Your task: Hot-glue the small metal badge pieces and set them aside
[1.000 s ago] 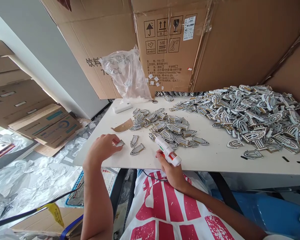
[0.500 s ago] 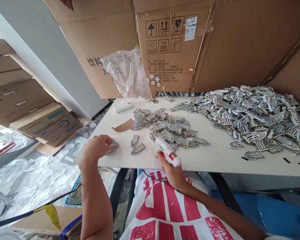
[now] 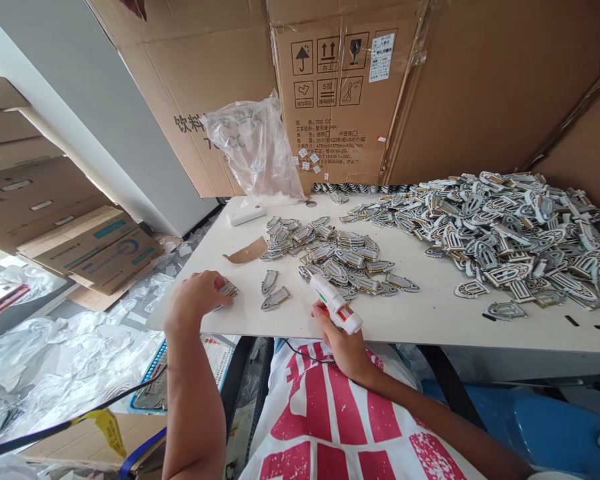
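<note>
My left hand (image 3: pixel 196 298) rests on the white table (image 3: pixel 420 313) near its left front corner, fingers closed on a small silver-and-white shield-shaped piece (image 3: pixel 227 291). My right hand (image 3: pixel 341 341) sits at the table's front edge and grips a white glue gun (image 3: pixel 335 304) with an orange band, nozzle pointing up-left. Two loose pieces (image 3: pixel 273 291) lie flat between the hands. A small heap of the same pieces (image 3: pixel 330 257) is just beyond the gun. A much larger heap (image 3: pixel 510 230) covers the right of the table.
Big cardboard boxes (image 3: pixel 340 87) wall the table's far side. A crumpled clear plastic bag (image 3: pixel 253 150), a white rectangular device (image 3: pixel 245 214) and a torn cardboard scrap (image 3: pixel 247 252) lie at the back left. Stacked cartons (image 3: pixel 90 247) and plastic sheeting fill the floor on the left.
My left hand lifted the small piece and pulled it slightly left towards the table's corner, turning it in the fingers. The right hand and glue gun stayed put.
</note>
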A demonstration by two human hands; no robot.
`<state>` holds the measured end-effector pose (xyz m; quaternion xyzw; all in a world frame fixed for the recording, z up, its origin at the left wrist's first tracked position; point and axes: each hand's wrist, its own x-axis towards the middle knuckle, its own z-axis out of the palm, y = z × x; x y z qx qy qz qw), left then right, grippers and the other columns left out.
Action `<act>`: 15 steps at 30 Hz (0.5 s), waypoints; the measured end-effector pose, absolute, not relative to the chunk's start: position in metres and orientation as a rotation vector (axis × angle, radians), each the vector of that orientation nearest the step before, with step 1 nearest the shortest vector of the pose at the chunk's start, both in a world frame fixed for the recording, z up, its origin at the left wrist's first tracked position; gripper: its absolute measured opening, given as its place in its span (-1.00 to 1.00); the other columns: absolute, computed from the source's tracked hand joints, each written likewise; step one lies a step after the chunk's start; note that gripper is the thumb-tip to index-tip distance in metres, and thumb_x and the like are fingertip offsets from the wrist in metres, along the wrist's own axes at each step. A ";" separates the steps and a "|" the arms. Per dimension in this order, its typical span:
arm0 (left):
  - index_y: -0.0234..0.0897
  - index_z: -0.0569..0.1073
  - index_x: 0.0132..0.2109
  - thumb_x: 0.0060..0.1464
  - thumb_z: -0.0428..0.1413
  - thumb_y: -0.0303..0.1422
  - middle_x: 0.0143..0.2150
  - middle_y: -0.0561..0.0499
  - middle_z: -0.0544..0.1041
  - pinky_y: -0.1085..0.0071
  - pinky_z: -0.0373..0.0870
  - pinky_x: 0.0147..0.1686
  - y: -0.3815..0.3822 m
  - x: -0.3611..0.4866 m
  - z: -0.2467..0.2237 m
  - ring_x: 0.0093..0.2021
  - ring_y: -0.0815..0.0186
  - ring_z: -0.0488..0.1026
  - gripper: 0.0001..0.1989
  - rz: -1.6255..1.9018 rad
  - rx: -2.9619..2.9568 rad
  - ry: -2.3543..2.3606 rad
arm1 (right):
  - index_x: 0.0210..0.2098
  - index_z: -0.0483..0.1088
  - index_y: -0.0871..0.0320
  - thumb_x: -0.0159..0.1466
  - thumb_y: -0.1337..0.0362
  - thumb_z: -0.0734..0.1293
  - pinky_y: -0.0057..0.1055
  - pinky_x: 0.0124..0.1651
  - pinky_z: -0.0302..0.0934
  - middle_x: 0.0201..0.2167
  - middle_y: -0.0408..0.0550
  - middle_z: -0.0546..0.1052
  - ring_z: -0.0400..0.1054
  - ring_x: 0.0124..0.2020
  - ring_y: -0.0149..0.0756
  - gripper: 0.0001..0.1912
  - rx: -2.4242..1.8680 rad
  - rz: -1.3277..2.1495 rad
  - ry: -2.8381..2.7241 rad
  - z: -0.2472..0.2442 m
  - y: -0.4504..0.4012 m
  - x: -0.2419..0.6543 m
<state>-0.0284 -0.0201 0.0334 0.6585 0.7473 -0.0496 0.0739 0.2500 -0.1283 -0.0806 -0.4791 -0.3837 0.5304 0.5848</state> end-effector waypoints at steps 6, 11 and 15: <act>-0.15 0.61 -0.31 -0.15 0.31 -0.29 -0.19 -0.14 0.72 0.23 0.44 -0.27 -0.016 -0.027 0.028 -0.03 -0.12 0.65 -0.83 -0.222 1.978 2.253 | -0.23 0.52 0.09 0.29 -0.28 0.53 -0.37 -0.53 -0.08 -0.58 -0.30 0.25 -0.04 -0.56 -0.38 -0.46 -1.118 1.253 -0.884 -0.085 -0.129 0.250; -0.16 0.59 -0.33 -0.17 0.32 -0.29 -0.21 -0.14 0.71 0.25 0.40 -0.32 -0.013 -0.034 0.021 -0.08 -0.11 0.66 -0.83 -0.192 1.988 2.239 | -0.20 0.53 0.09 0.31 -0.23 0.54 -0.38 -0.52 -0.03 -0.51 -0.23 0.38 0.04 -0.55 -0.37 -0.50 -1.111 1.248 -0.868 -0.091 -0.128 0.249; -0.15 0.65 -0.26 -0.14 0.32 -0.28 -0.17 -0.16 0.72 0.25 0.42 -0.30 -0.012 -0.035 0.020 -0.05 -0.11 0.66 -0.79 -0.193 2.003 2.256 | -0.21 0.53 0.08 0.31 -0.23 0.54 -0.37 -0.53 -0.05 -0.53 -0.25 0.36 0.03 -0.56 -0.38 -0.51 -1.112 1.251 -0.885 -0.091 -0.128 0.249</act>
